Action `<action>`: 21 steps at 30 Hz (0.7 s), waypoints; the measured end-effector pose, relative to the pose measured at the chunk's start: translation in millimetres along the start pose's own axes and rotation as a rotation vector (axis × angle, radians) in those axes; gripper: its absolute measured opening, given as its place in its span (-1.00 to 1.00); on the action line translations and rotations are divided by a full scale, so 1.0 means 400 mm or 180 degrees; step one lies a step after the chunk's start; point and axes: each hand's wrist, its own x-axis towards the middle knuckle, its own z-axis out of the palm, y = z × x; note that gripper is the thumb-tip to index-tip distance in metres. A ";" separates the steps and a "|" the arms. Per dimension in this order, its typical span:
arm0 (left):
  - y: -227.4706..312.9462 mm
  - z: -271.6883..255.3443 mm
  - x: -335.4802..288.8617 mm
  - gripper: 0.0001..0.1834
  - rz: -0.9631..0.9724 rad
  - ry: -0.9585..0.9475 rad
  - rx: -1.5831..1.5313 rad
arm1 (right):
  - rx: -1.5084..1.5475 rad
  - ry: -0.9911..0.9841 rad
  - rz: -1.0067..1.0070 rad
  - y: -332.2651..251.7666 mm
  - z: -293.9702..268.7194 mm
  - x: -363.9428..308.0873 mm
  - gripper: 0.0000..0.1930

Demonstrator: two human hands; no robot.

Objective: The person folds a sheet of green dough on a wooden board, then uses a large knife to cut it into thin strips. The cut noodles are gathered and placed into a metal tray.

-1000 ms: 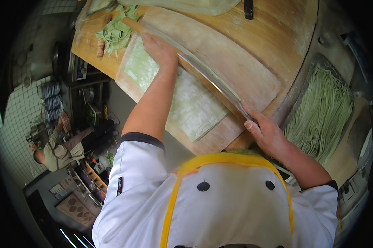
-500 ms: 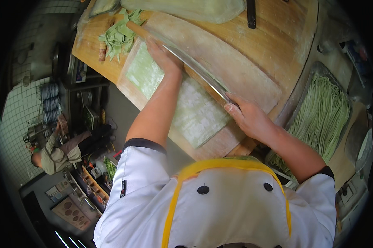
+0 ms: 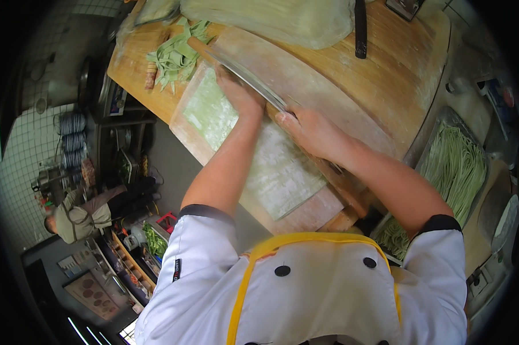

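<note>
The right hand (image 3: 312, 131) wraps round the knife (image 3: 247, 75); the left hand (image 3: 240, 98) is at the stick (image 3: 200, 48), its grip too hidden to tell. Green dough (image 3: 285, 172) lies flat on the board (image 3: 328, 92), so the stick should lie still, with the knife close beside it.

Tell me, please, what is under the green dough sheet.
A flour-dusted board shows past the edges of the green dough sheet; whatever lies directly beneath its middle is covered.
</note>
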 end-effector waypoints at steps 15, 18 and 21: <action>-0.034 0.003 0.003 -0.48 -0.0525 0.0202 0.0062 | -0.0163 -0.0449 0.0220 -0.121 -0.025 0.258 -0.54; -0.012 -0.001 0.000 -0.48 -0.0314 0.0144 0.0516 | 0.0199 -0.0038 0.0249 -0.073 -0.073 0.083 -0.58; 0.010 -0.007 -0.018 -0.44 -0.0157 0.0111 0.0589 | -0.0497 0.0408 -0.0322 -0.016 -0.100 -0.148 -0.61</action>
